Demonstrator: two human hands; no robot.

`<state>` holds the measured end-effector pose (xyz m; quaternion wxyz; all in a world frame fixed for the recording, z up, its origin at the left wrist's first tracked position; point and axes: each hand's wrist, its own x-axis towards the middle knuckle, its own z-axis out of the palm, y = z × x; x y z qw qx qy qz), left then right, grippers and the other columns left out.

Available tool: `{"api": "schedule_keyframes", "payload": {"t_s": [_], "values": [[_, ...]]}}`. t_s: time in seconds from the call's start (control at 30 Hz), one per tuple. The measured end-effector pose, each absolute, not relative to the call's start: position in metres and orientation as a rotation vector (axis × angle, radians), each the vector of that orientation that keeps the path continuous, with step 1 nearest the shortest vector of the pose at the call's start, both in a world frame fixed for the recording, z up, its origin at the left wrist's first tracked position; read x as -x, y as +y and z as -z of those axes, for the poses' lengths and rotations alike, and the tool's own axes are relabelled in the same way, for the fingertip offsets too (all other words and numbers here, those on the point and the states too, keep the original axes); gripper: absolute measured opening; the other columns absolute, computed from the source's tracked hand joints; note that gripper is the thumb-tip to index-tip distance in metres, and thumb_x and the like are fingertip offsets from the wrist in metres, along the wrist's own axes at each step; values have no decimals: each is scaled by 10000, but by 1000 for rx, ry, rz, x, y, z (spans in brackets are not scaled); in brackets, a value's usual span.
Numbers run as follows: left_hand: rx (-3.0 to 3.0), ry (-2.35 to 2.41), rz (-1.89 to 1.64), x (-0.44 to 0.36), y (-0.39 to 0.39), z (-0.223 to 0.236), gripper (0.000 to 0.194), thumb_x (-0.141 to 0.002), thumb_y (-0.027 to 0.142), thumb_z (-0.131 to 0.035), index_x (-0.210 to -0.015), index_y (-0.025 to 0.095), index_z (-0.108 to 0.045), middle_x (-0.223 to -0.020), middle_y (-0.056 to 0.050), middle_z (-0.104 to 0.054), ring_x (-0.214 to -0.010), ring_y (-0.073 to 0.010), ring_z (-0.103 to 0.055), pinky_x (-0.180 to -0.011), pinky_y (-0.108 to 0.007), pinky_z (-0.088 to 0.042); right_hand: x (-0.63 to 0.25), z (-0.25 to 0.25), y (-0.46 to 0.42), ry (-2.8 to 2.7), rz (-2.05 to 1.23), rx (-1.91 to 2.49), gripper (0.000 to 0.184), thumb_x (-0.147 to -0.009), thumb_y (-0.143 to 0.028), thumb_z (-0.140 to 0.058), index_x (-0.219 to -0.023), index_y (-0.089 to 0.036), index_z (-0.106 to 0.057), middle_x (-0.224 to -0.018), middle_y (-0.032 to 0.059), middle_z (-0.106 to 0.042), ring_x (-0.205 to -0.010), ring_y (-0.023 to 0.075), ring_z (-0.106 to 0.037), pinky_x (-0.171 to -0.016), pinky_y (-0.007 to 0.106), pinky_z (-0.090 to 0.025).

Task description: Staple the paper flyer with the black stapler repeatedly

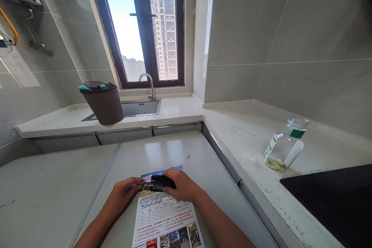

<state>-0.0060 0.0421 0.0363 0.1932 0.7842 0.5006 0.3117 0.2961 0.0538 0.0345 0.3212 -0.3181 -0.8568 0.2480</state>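
Observation:
A black stapler (159, 181) lies across the upper part of a printed flyer (162, 217) with text, a table and small photos. Its rear end is in my right hand (183, 184), thumb below and fingers above. At the stapler's metal end, by the flyer's left edge, the fingertips of my left hand (125, 192) are closed in a pinch. Whether they also grip the paper is hard to make out. Under the hands is a smooth pale panel (157, 149). Two tiny metal bits, staple-like, (188, 157) lie on it beyond the flyer.
A brown bin (103, 104) with a black liner stands on the counter beside the sink (141, 107) and tap (149, 85). On the right counter (229, 120) sit a glass jar (283, 147), a clear round lid (249, 157) and a black hob-like surface (334, 193).

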Motion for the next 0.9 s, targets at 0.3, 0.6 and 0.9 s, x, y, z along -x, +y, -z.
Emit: {"api": "schedule_keyframes", "payload": {"t_s": [0.3,0.6,0.9], "values": [[-2244,1369,-788,12,42,-35,194,-903,400,-626,-895,310,-798,-1018,14,-807,-938,-238,-765,-875,-310,-598,-294,-36,53,-2157,-626,847,380,-810,-203,-777,-1172,-229,-664,-1045,54,-709,-1005,250,-599,-884,357,-474],[-2158,1366,-853,-14,29,-36,171,-775,275,-699,-941,256,-734,-929,7,-781,-872,-226,-730,-825,-286,-575,-280,-31,45,-2138,-734,638,399,-723,-198,-838,-1097,-228,-701,-978,30,-729,-917,237,-599,-845,339,-465],[-2201,1317,-877,-10,29,-39,160,-821,301,-701,-969,243,-700,-934,7,-731,-875,-192,-666,-818,-261,-533,-266,-29,38,-2031,-750,617,412,-743,-169,-812,-1126,-228,-670,-984,22,-695,-904,221,-573,-816,326,-443]]}}
